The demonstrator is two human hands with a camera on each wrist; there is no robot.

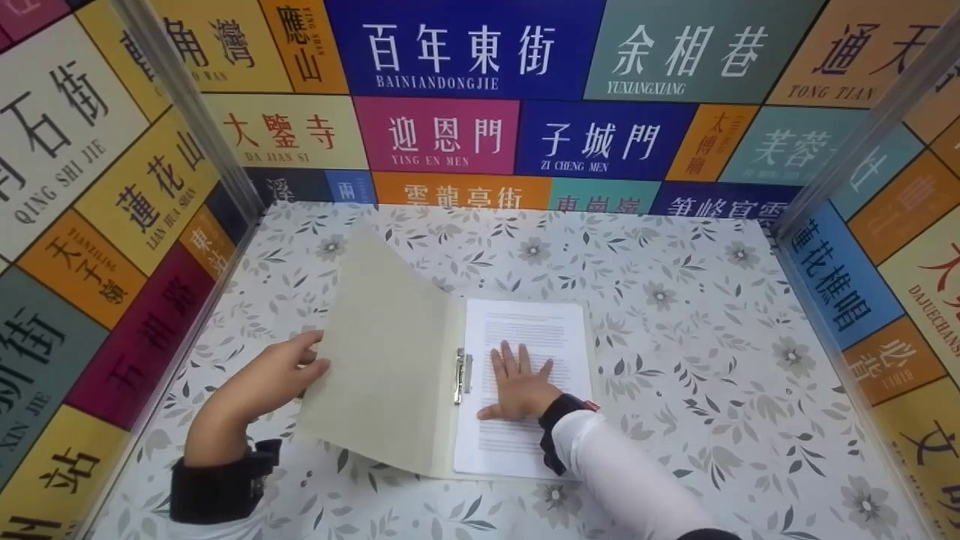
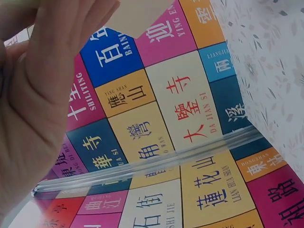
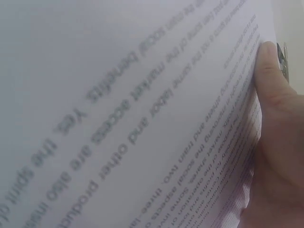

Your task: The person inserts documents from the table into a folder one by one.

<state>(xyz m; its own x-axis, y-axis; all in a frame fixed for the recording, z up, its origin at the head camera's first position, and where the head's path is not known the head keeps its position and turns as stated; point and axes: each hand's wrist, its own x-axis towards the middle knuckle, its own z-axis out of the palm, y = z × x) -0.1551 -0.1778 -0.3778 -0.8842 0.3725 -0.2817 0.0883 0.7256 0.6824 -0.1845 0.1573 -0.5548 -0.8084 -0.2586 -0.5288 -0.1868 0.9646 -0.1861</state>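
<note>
A pale cream file folder [image 1: 375, 375] lies on the table, its front cover raised and swung out to the left. At the cover's outer left edge, my left hand [image 1: 279, 371] pinches it between thumb and fingers. A stack of printed white paper [image 1: 525, 457] lies in the right half, beside a metal clip [image 1: 463, 375] at the spine. My right hand [image 1: 521, 386] rests on the sheets with its fingers spread. The right wrist view shows its thumb [image 3: 268, 71] lying on the paper near the clip. In the left wrist view, a corner of the cover [image 2: 137, 16] shows beyond the fingers.
The tabletop [image 1: 675, 390] wears a white covering with grey leaves and flowers. Panels of coloured signs form a back wall [image 1: 465, 52], a left wall [image 1: 82, 247] and a right wall [image 1: 900, 300]. Clear strips run along their corners.
</note>
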